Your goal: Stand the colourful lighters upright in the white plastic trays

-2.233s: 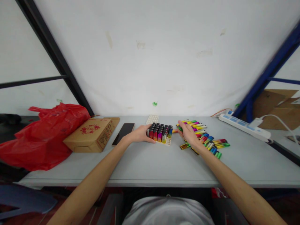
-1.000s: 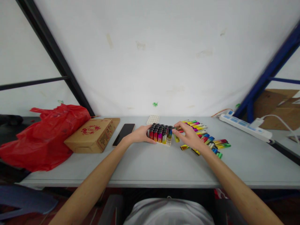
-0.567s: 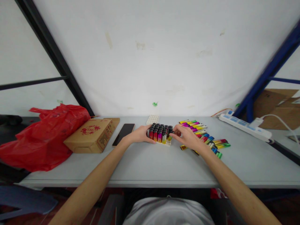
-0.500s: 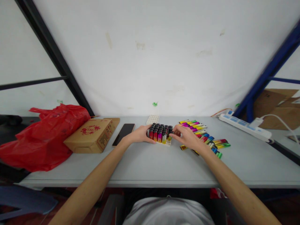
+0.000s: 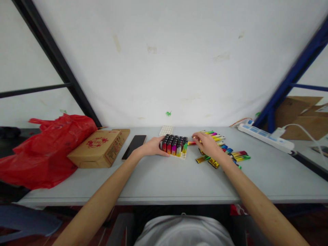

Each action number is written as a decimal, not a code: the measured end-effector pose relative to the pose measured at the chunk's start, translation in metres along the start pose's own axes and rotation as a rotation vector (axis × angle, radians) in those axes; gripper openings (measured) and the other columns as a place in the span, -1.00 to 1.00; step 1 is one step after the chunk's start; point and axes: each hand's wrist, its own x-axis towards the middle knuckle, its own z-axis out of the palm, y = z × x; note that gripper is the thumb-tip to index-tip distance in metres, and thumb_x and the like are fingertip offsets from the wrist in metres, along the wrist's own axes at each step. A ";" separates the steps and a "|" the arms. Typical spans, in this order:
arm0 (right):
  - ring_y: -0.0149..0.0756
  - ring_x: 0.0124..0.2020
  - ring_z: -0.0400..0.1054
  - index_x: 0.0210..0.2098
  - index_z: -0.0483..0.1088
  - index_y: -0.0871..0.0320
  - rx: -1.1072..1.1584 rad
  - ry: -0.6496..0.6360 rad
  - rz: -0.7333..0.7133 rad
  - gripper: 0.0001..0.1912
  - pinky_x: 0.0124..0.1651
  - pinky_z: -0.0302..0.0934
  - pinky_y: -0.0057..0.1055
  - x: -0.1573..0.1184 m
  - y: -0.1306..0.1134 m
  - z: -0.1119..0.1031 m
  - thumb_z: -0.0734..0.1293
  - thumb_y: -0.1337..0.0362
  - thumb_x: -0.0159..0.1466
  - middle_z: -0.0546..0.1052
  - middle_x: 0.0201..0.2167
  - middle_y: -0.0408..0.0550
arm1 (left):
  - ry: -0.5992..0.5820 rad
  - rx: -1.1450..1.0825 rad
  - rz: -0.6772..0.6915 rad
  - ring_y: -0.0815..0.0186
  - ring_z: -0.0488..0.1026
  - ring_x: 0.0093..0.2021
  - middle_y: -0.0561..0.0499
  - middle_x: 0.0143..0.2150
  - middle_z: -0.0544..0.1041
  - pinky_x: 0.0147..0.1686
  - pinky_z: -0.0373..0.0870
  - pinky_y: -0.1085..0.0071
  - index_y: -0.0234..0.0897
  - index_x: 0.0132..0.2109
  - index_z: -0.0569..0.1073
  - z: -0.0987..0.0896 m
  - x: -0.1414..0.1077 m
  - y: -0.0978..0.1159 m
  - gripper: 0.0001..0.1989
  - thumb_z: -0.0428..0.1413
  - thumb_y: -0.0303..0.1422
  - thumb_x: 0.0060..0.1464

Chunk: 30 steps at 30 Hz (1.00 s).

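Observation:
Colourful lighters with black tops (image 5: 174,147) stand upright in rows in a white tray (image 5: 182,155) at the middle of the table. My left hand (image 5: 153,147) is wrapped round the left side of this block, thumb along its front. To the right, my right hand (image 5: 205,143) is at the pile of loose lighters (image 5: 239,155), its fingers closed over the end of a red and yellow lighter (image 5: 191,143). That lighter lies level, its other end pointing at the block. Part of the pile is hidden under my right hand and wrist.
A dark phone (image 5: 134,147), a cardboard box (image 5: 96,148) and a red plastic bag (image 5: 53,150) are on the left. Behind the block lies another white tray (image 5: 166,130). A white power strip (image 5: 266,138) with a plugged-in cable is at the right.
My right hand has left the block's right edge and moved right to the loose lighters. A green and yellow lighter now shows upright at the block's front right. My left hand has stayed on the block.

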 end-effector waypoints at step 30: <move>-0.28 -0.30 0.44 -0.17 0.52 0.11 1.091 0.300 0.508 -0.50 -0.20 0.35 -0.33 0.009 -0.014 -0.002 0.57 -0.10 0.08 0.58 -0.30 -0.09 | 0.024 0.077 0.006 -0.02 0.59 0.02 -0.10 0.10 0.64 0.02 0.48 0.23 -0.23 0.23 0.45 0.001 0.000 -0.004 -0.13 0.43 0.07 -0.17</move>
